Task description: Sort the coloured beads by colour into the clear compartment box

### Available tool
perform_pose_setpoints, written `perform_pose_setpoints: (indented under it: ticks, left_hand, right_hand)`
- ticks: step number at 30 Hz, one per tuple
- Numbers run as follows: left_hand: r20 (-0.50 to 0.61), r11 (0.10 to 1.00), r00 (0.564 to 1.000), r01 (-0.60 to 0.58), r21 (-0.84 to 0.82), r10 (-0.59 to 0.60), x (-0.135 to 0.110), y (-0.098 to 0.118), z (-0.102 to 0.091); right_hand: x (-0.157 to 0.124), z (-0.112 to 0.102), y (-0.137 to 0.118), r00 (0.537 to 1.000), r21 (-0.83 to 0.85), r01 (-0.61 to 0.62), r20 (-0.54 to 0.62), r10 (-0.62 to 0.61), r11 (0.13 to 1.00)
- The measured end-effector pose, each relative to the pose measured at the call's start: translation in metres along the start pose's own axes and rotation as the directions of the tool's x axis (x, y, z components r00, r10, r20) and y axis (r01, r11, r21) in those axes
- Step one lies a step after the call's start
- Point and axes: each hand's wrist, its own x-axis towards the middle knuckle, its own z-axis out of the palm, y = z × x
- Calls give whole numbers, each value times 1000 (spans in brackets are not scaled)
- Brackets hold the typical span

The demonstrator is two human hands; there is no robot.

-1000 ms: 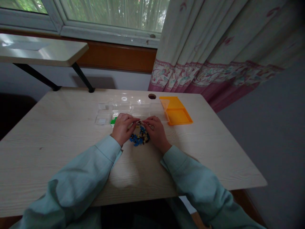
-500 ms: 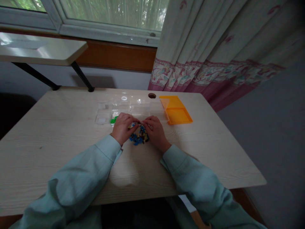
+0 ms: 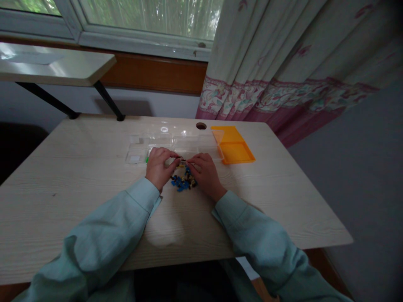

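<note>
My left hand [image 3: 159, 167] is closed, thumb and fingertips pinched on a small dark piece [image 3: 182, 160]. Close beside it, the fingertips of my right hand [image 3: 204, 172] are also pressed together near that piece. What exactly the right fingers hold is too small to make out. Below both hands lies a loose pile of small blue, yellowish and dark pieces [image 3: 182, 183], which look like tiny building bricks. Behind my hands rests a clear plastic box [image 3: 185, 144] with compartments, partly covered by them. A bit of green shows in it beside my left hand.
An orange tray [image 3: 237, 153] sits right of the clear box, partly under its edge. All this is on a pale wooden desk [image 3: 277, 209] with a round hole [image 3: 200, 126] near its back. A raised shelf [image 3: 56, 67] stands at the back left; a curtain [image 3: 245, 75] hangs behind.
My left hand has shifted slightly left and its fingers have straightened, covering more of the green pieces. The dark piece at the fingertips shows more clearly. My right hand has hardly moved.
</note>
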Motion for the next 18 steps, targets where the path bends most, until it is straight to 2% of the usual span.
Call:
perform_pose_setpoints:
  ticks: [3, 7, 9, 13, 18]
  left_hand:
    - [-15, 1000, 1000, 24, 16, -24, 0, 0, 1]
    - [-53, 999, 998, 39, 19, -38, 0, 0, 2]
    - [-62, 999, 997, 37, 13, -36, 0, 0, 2]
    - [-63, 999, 998, 29, 13, -28, 0, -1, 3]
    - [-60, 999, 998, 35, 15, -34, -1, 0, 2]
  right_hand:
    - [-2, 1, -2, 991, 7, 90, 98, -90, 996]
    - [-5, 5, -4, 940, 13, 225, 262, -221, 974]
    - [-6, 5, -4, 918, 12, 260, 306, -251, 966]
    - [-6, 4, -5, 911, -1, 273, 322, -259, 962]
    - [-6, 2, -7, 928, -42, 239, 303, -216, 970]
